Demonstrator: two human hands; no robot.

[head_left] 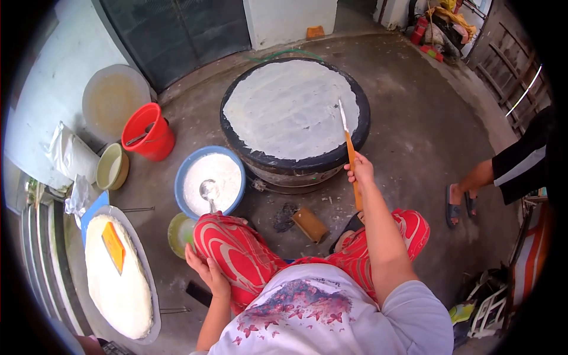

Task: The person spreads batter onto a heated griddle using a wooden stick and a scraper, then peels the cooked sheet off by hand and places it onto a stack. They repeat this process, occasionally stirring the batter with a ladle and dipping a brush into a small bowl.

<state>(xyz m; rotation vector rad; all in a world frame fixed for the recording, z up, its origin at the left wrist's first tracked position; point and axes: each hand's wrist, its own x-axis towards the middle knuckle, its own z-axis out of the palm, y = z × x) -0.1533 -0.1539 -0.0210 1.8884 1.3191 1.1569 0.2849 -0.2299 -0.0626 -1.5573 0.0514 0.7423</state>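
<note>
Open concrete floor right of the griddle, another person's foot well apart; tighter on the left, with the blue basin and its ladle just beside the rim. Right hand closed fully round the orange handle of the spatula, blade reaching past the fingers to the right edge of the white sheet covering the griddle. Left hand loosely curled against the left knee, gripping nothing, near a small green bowl.
</note>
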